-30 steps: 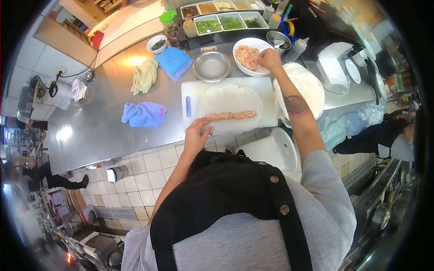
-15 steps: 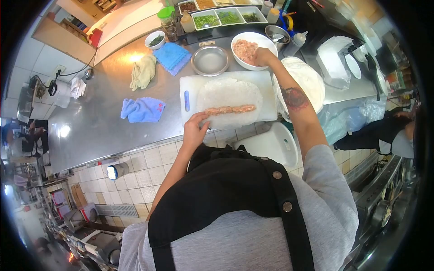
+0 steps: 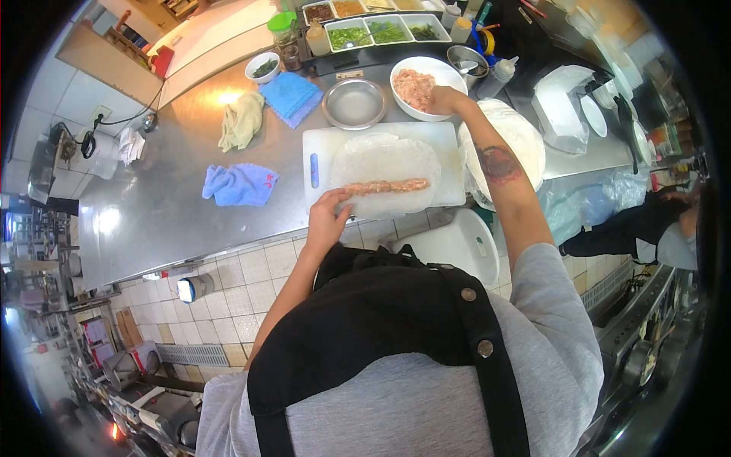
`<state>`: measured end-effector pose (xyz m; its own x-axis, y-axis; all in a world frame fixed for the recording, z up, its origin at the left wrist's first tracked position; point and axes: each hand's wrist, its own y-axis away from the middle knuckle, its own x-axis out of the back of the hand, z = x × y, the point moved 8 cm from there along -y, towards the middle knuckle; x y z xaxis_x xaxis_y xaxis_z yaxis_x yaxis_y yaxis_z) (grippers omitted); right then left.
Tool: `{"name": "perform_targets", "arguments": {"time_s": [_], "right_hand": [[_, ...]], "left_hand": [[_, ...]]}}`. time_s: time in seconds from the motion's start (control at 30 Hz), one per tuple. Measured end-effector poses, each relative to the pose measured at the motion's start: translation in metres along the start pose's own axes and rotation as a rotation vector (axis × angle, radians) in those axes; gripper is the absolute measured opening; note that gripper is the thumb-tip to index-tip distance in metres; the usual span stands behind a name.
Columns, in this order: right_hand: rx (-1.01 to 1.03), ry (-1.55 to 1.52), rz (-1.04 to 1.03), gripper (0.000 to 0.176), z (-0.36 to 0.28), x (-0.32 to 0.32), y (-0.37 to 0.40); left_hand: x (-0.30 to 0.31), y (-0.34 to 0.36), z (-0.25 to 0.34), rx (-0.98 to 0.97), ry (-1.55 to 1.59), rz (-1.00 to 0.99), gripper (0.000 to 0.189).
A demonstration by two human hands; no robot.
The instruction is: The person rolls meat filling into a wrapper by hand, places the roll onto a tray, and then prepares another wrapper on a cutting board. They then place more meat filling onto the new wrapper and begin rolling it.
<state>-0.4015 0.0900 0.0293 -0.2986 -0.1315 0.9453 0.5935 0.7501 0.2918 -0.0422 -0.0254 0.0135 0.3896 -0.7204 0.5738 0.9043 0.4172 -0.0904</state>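
Observation:
On a white cutting board (image 3: 449,164) lies a thin, translucent round wrapper (image 3: 388,156). A long strip of pinkish filling (image 3: 387,186) runs across the wrapper's lower part. My left hand (image 3: 329,213) rests at the strip's left end, its fingers bent and somewhat apart at the wrapper's edge. Farther back and right, my right hand (image 3: 445,100) reaches into a white bowl (image 3: 445,72) of pink minced filling (image 3: 415,87); its fingertips are hidden in the bowl. A round metal dish (image 3: 354,104) sits just behind the board.
White round sheets (image 3: 506,129) lie right of the board. Cloths in blue (image 3: 291,97), beige (image 3: 242,122) and purple-blue (image 3: 241,185) are on the left. Trays of chopped greens (image 3: 388,32) line the back. A person in dark clothing (image 3: 624,225) is at the far right.
My right hand has moved slightly within the bowl. My left hand holds nearly the same place, and the view has shifted a little.

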Motion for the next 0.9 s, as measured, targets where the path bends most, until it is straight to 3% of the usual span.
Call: {"name": "perform_targets", "arguments": {"time_s": [0.13, 0.2, 0.23, 0.3, 0.4, 0.53, 0.63, 0.67, 0.73, 0.8, 0.9], "right_hand": [[0.098, -0.169, -0.105, 0.026, 0.004, 0.002, 0.014], [0.159, -0.361, -0.04, 0.022, 0.004, 0.009, 0.022], [0.157, -0.361, -0.039, 0.022, 0.003, 0.007, 0.025], [0.238, -0.223, 0.149, 0.021, -0.006, 0.015, 0.036], [0.17, -0.216, 0.285, 0.023, -0.011, 0.016, 0.046], [0.14, -0.173, 0.322, 0.02, -0.013, 0.019, 0.051], [0.111, -0.234, 0.366, 0.022, -0.012, 0.034, 0.059], [0.036, -0.398, 0.368, 0.021, -0.004, 0.04, 0.063], [-0.035, -0.567, 0.355, 0.021, -0.008, 0.04, 0.07], [0.164, -1.077, 0.291, 0.026, -0.039, 0.034, 0.075], [0.363, -0.985, 0.005, 0.026, -0.124, 0.007, 0.102]], "left_hand": [[-0.001, 0.0, -0.003, -0.001, -0.009, 0.001, 0.023], [-0.001, -0.001, -0.003, 0.012, 0.001, -0.001, 0.023], [0.0, -0.001, -0.002, 0.011, 0.002, -0.002, 0.023], [0.0, -0.001, -0.002, 0.05, 0.017, -0.014, 0.023], [0.002, -0.002, 0.003, -0.055, -0.022, 0.028, 0.023], [0.003, 0.0, 0.002, -0.016, 0.027, 0.028, 0.023], [0.002, -0.001, -0.001, -0.023, 0.003, 0.026, 0.023], [0.003, -0.001, 0.003, -0.097, -0.014, 0.05, 0.023], [0.005, 0.002, 0.007, -0.157, -0.035, 0.074, 0.023], [0.002, 0.001, 0.0, -0.054, 0.036, 0.066, 0.026], [0.003, 0.0, -0.005, 0.042, -0.019, 0.044, 0.034]]}}
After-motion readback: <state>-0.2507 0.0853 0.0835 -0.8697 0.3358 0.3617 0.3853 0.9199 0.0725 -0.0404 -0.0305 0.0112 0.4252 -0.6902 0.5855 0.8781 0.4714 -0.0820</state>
